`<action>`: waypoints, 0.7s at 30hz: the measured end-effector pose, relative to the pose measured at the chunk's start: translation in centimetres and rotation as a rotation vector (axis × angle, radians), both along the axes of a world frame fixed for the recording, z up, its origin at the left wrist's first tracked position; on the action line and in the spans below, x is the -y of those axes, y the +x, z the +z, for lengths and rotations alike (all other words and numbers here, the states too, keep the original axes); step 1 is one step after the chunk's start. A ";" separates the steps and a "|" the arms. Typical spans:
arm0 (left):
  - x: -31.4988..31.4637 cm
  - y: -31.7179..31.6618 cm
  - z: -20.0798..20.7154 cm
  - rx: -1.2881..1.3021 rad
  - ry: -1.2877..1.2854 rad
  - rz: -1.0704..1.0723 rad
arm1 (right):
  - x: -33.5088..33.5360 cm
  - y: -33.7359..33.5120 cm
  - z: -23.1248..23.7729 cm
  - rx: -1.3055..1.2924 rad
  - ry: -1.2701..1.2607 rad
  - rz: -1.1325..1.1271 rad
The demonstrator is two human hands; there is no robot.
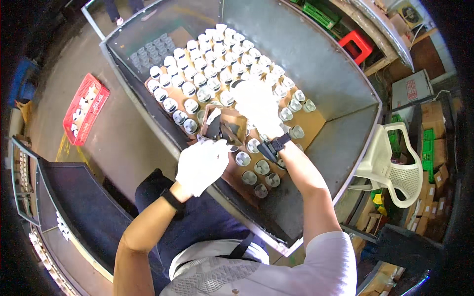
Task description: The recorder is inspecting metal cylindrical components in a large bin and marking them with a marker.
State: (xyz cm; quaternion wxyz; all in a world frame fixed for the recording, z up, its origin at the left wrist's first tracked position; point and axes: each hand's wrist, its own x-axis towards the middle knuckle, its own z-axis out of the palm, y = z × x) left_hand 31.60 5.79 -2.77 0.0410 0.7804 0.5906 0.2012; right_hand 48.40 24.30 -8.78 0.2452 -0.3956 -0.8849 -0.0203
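My left hand (202, 165), in a white glove, is at the near rim of a metal bin, its fingers curled in and pressed together. Whatever they grip is hidden. Just beyond those fingertips sits a small open box (241, 121) with dark pieces and a stick-like item inside. My right hand (257, 106), also gloved, reaches over rows of pale metal pistons (200, 80). Glare washes out its fingers, and part of a dark-ringed piston shows by their tips. The pistons stand on brown cardboard (311, 122) in the bin, with several nearer me (261, 167).
The bin's metal wall (316, 64) rises on the far right. Grey cup-shaped parts (153, 52) stand at its far left end. A red crate (86, 108) of parts lies on the floor at left. A pale plastic chair (395, 165) and a red stool (356, 45) are at right.
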 end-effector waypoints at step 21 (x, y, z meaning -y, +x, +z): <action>-3.6 0.3 -1.6 1.657 -0.372 -0.262 | 17.9 0.7 12.7 -0.418 -0.427 -0.025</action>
